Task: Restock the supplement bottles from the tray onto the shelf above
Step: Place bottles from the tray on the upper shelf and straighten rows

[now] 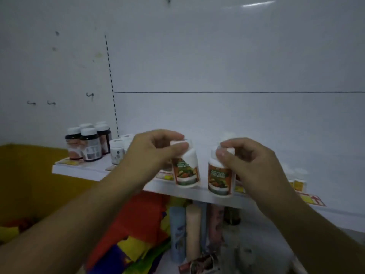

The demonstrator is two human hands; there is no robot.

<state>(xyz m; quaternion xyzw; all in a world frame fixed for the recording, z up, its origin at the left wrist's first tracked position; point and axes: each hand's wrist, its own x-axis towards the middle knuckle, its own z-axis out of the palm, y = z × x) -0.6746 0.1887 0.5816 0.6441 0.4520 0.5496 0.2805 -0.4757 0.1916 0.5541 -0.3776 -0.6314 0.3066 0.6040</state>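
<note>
Left hand pinches cap of left bottle; right hand likewise, right bottle. Both at shelf front edge, apparently not yet set. Dark bottles stocked at shelf left end. Remainder unknown: tray unseen.

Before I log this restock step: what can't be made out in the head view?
All head view.
Label text on the left bottle and right bottle: blurred.
Their caps: mostly covered by the left hand and right hand.
Whether their bases touch the shelf: cannot tell.
Tray: outside the frame.
</note>
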